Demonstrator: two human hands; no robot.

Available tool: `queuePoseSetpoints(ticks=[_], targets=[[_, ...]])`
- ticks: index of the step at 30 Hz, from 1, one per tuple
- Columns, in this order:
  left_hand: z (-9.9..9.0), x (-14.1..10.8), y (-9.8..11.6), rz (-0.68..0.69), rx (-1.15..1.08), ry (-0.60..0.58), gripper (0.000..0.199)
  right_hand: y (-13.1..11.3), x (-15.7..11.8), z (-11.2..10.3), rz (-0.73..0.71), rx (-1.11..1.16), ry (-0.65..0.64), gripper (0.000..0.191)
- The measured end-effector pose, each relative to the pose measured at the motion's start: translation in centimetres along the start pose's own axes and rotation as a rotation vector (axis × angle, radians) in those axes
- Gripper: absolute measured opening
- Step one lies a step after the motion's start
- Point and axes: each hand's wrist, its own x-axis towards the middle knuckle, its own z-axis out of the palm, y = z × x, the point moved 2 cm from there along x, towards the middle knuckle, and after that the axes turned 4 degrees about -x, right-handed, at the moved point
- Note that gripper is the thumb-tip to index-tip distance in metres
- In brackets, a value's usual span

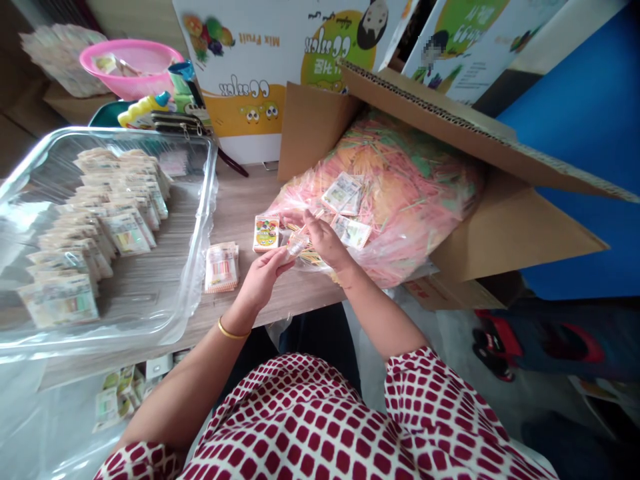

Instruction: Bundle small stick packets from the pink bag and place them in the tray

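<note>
My left hand (267,272) pinches a small clear plastic packet (297,245) at its lower left edge. Just to the right, my right hand (324,241) has its fingers closed around thin pink sticks (311,219) at the packet's upper side. Beneath both hands lie loose yellowish sticks on clear plastic. A stack of printed cards (266,233) sits left of the hands, and a pile of filled packets (221,267) lies nearer the tray. More packets (344,193) rest on a big clear bag of coloured sticks (400,180).
A clear plastic tray (203,220) with rows of filled packets stands at left. Behind it are a pink bowl (133,83), a yellow bottle (145,110) and a dark pouch (177,123). An open cardboard box (500,233) surrounds the bag; printed cartons (250,60) stand behind.
</note>
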Motion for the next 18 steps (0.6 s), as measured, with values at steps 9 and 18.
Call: queuePoseSetpoints(ticks=[9, 18], targets=[[0.2, -0.4, 0.4, -0.005, -0.022, -0.011, 0.032, -1.2, -1.0, 0.3, -0.003, 0.112, -0.125, 0.049], [0.3, -0.8, 0.5, -0.056, -0.067, -0.014, 0.032, -0.3, -0.3, 0.1, 0.021, 0.017, 0.051, 0.060]])
